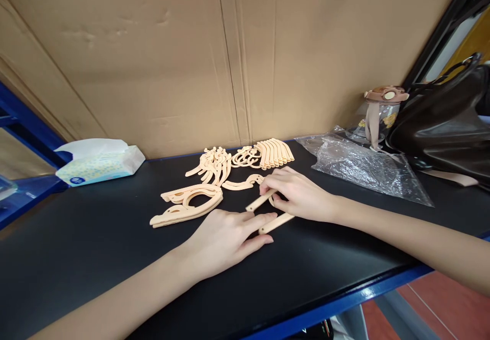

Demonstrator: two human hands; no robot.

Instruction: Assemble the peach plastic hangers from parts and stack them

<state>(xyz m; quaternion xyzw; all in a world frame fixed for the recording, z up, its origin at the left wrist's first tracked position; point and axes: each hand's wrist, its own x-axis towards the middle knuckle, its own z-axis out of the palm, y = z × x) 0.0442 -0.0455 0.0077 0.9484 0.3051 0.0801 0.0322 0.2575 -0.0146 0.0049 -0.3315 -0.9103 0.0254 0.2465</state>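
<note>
Head view: the left hand is over the table, thumb and index finger on either side of the near end of the lower wooden strip; whether these fingers clamp it, cannot tell. The right hand has its fingers closed on the upper wooden strip, which slants with its holed end toward the left hand; part of a curved piece shows under the right hand. Both strips lie between the hands, in front of the other wooden parts. One curved arm lies just beyond the right hand. To the left, flat pieces with cutouts overlap. Farther back: a loose pile of curved pieces, hooks beside it, then a neat row of bent arms. Tissue pack at far left; clear plastic bag, bottle and dark bag at right. Cardboard stands behind.
</note>
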